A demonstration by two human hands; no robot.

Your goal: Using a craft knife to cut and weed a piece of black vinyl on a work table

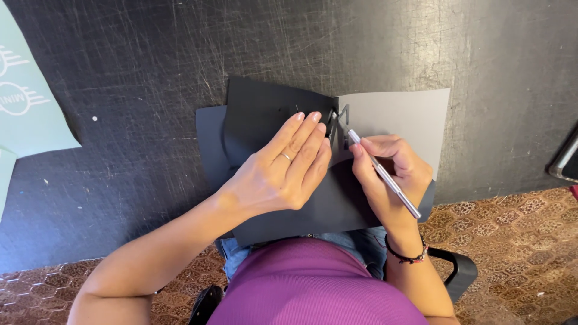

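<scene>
My left hand (283, 168) lies flat, fingers together, pressing the dark grey vinyl sheet (265, 117) down on the scratched black bench (138, 90). My right hand (391, 174) grips a slim silver craft knife (385, 176) like a pen, its tip at the cut shapes beside the light grey backing sheet (400, 117), just beside my left fingertips.

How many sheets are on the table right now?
3 that I can make out: a black sheet under the left hand, a grey sheet by the right hand, a pale green sheet at far left. More may lie underneath.
</scene>
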